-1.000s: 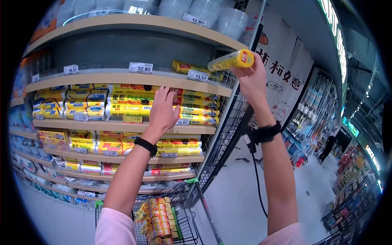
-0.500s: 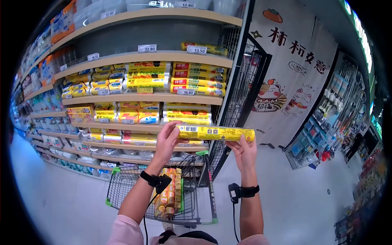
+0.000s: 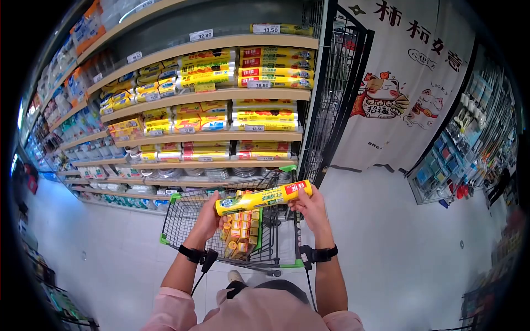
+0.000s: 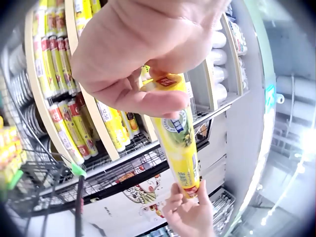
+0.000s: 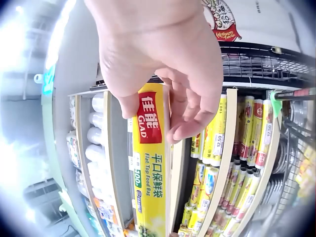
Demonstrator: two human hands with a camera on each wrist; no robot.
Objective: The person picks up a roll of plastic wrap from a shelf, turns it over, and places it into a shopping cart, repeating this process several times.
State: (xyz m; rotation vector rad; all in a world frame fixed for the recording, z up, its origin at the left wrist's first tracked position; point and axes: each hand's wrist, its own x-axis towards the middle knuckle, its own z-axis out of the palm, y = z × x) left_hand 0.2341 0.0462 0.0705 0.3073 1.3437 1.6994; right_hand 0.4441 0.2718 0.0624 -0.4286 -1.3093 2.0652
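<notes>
Both hands hold a yellow roll of Glad flat top food bags [image 3: 264, 199] out over the shopping cart. My left hand [image 3: 205, 219] grips its left end, and in the left wrist view the thumb and fingers [image 4: 165, 102] curl round that end. At the other end, my right hand [image 3: 312, 211] pinches the roll by the red label. The right wrist view shows the Glad print on the roll [image 5: 153, 173], with the thumb on one side and the fingers [image 5: 190, 126] on the other. The roll tilts slightly, right end higher.
Below the roll stands a wire shopping cart [image 3: 182, 216] with green corners, holding several yellow-and-red boxes [image 3: 241, 234]. Ahead, shelves [image 3: 221, 135] carry rows of yellow bag rolls [image 3: 276, 69] with price tags. A black mesh rack [image 3: 353, 60] and a printed curtain [image 3: 386, 143] are at the right.
The right hand brought the roll down from beside the upper shelf, and the left hand left the shelf to grip it. Since then the roll has lowered and turned from barcode side to front label.
</notes>
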